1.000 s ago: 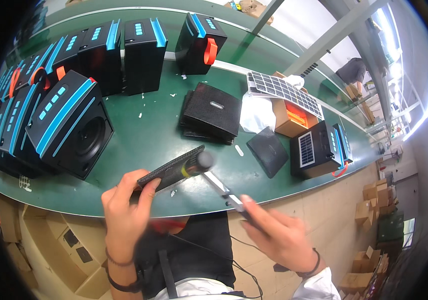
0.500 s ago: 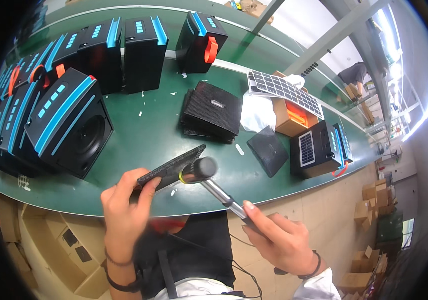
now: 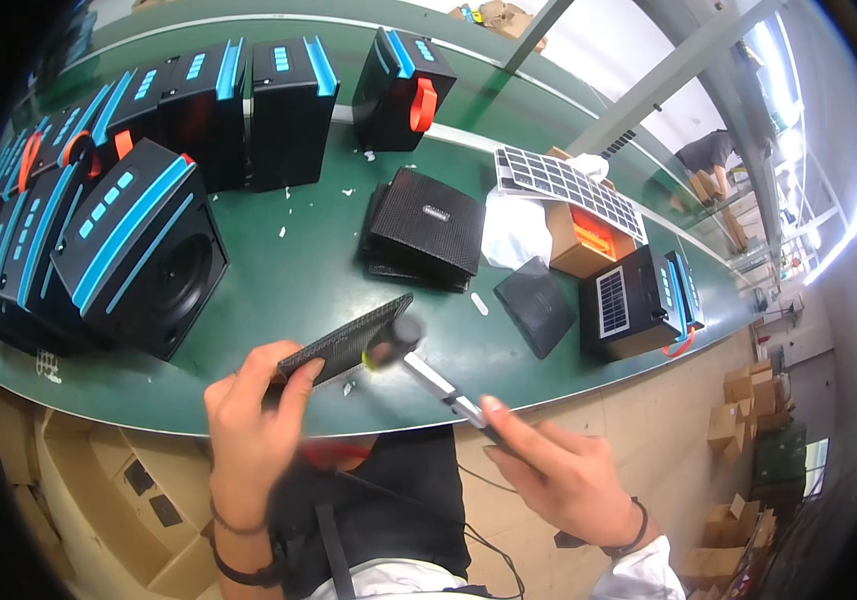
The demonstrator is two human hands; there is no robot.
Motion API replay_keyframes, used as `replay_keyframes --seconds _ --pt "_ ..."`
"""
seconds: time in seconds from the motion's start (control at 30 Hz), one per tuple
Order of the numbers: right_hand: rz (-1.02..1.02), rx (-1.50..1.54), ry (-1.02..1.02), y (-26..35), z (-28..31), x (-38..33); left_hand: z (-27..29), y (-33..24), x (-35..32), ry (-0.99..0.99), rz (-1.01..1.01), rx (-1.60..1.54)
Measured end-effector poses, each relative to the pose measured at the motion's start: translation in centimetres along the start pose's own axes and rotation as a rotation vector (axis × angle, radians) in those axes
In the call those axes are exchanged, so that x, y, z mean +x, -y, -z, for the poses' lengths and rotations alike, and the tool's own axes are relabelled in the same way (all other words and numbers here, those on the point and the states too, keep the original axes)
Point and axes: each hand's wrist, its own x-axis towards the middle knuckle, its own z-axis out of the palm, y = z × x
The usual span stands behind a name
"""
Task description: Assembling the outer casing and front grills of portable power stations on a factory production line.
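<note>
Between the thumb and fingers of my left hand (image 3: 260, 395) is a black mesh speaker grille (image 3: 350, 340), held tilted on its edge above the near side of the bench. My right hand (image 3: 563, 465) grips a mallet (image 3: 433, 378) with a silver shaft and a dark, blurred head. That head lies close against the right side of the grille; whether they touch I cannot tell. Beyond them, a stack of similar black grilles (image 3: 426, 225) rests on the green bench. One more dark grille (image 3: 535, 305) lies flat to the right of the stack.
Several black speakers with blue trim (image 3: 138, 245) crowd the left and back of the green bench (image 3: 278, 285). At right are small solar panels (image 3: 568, 185) over a cardboard box (image 3: 588, 245), and a speaker with a solar panel (image 3: 638, 300). A person (image 3: 708, 155) works far off.
The mallet head has shifted slightly toward the grille and blurs with motion. My left hand and the grille stay almost in place.
</note>
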Motion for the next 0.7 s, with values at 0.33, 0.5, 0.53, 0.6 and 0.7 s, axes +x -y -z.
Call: replay_keyframes --seconds 0.33,0.5,0.53,0.6,0.7 --pt "0.055 -0.057 -0.064 0.3 -0.2 0.0 -0.1 -0.1 0.1 -0.021 -0.015 0.025" --pt "0.004 -0.257 0.19 0.7 0.3 0.1 -0.1 0.0 0.0 -0.022 -0.017 0.005" --pt "0.044 -0.154 0.087 0.8 0.6 0.1 0.0 0.0 -0.2 -0.014 -0.025 0.011" --pt "0.063 -0.144 -0.009 1.2 0.2 0.2 -0.1 -0.1 -0.2 -0.017 -0.019 0.008" --pt "0.037 -0.181 0.007 0.6 -0.8 0.3 -0.1 -0.1 -0.3 -0.009 0.007 0.003"
